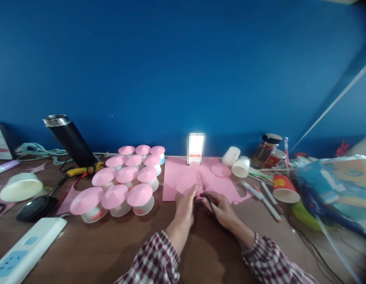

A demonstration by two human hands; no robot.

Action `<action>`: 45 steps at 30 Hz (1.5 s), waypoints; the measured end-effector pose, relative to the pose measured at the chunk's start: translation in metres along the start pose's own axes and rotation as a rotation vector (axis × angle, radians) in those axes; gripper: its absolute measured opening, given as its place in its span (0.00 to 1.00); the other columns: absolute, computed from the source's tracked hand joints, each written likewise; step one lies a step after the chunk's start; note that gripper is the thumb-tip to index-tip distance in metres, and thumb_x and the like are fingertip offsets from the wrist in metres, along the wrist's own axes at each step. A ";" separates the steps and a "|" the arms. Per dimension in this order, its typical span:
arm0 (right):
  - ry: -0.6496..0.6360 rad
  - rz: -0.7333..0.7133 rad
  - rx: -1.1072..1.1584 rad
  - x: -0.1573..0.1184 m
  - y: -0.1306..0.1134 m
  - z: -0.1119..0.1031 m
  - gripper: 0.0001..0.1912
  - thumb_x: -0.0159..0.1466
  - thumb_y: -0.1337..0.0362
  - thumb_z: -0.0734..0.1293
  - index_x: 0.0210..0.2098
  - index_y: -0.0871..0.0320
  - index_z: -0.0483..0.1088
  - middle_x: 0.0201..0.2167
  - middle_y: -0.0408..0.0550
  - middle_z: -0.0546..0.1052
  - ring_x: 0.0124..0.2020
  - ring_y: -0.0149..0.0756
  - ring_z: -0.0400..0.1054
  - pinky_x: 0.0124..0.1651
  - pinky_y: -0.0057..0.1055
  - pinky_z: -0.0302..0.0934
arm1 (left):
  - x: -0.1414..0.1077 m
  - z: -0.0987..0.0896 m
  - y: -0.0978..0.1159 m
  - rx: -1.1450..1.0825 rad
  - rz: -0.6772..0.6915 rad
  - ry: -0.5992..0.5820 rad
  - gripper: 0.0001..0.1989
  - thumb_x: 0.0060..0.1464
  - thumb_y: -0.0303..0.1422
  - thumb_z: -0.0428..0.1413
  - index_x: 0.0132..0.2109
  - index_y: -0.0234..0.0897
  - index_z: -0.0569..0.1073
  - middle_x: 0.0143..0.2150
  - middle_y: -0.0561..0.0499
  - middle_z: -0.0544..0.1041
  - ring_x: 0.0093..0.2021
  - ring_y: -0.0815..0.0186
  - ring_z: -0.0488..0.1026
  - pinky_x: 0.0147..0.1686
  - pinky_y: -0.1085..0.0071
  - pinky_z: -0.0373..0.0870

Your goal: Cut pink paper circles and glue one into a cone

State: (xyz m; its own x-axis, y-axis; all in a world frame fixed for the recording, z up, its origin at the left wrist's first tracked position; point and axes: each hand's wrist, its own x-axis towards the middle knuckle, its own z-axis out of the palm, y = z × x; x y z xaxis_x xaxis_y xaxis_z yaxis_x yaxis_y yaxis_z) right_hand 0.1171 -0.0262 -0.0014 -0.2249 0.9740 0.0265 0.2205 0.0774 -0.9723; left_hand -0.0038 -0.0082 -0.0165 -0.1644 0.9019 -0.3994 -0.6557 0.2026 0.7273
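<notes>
Sitting far left: white power strip [37, 240], pale bowl [21, 187] behind it, then black flask [68, 140] tilted near the blue wall [183, 71]. Next, twelve pink paper cones [126, 174] in rows, capping paper cups [144, 207]. Mid-table, pink sheets [171, 173] lie flat; at their front edge, left hand [184, 205] pinches a pink paper piece [186, 182], thumb on top, fingers underneath hidden. Right hand [221, 209], just beside, grips dark scissors [211, 205], blades pointing forward at the held piece; can't tell how far they part. Pink disc [220, 170] lies right of the blades. Two white cups [241, 167], tipped over, just beside it. Further right: loose markers [267, 205], dark-lidded jar [263, 154], red paper cup [285, 189] on its side, blurred blue packaging [313, 177].
</notes>
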 end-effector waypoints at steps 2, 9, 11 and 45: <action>0.000 -0.008 -0.013 0.000 0.001 0.000 0.20 0.61 0.50 0.65 0.40 0.62 0.71 0.24 0.43 0.69 0.21 0.27 0.60 0.23 0.24 0.57 | -0.001 0.000 0.001 -0.003 -0.013 0.006 0.21 0.38 0.38 0.67 0.37 0.32 0.70 0.26 0.49 0.75 0.24 0.61 0.75 0.22 0.67 0.72; 0.009 -0.040 -0.027 0.001 0.001 0.000 0.19 0.62 0.51 0.65 0.40 0.63 0.72 0.23 0.43 0.69 0.21 0.28 0.60 0.24 0.24 0.58 | -0.001 0.002 0.002 -0.022 0.006 0.014 0.20 0.38 0.37 0.67 0.37 0.32 0.70 0.27 0.48 0.75 0.26 0.60 0.75 0.25 0.65 0.73; 0.015 -0.049 -0.036 0.001 0.000 0.000 0.19 0.62 0.52 0.65 0.40 0.62 0.72 0.24 0.44 0.71 0.22 0.28 0.61 0.24 0.24 0.58 | -0.001 0.003 0.004 -0.024 0.028 0.010 0.20 0.39 0.37 0.67 0.37 0.32 0.71 0.28 0.48 0.76 0.26 0.61 0.76 0.26 0.66 0.74; 0.030 0.010 -0.067 -0.001 -0.003 0.000 0.22 0.60 0.49 0.65 0.41 0.63 0.72 0.26 0.46 0.74 0.20 0.29 0.62 0.23 0.25 0.57 | -0.006 0.006 0.009 -0.034 0.041 0.049 0.18 0.39 0.35 0.66 0.34 0.33 0.68 0.26 0.50 0.74 0.26 0.64 0.74 0.25 0.69 0.71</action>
State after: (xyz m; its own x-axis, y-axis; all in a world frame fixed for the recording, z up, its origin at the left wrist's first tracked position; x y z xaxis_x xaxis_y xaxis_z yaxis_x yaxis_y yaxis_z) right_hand 0.1163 -0.0270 0.0010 -0.1936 0.9808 0.0247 0.2862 0.0805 -0.9548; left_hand -0.0046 -0.0092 -0.0044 -0.2269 0.8895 -0.3965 -0.6722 0.1516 0.7247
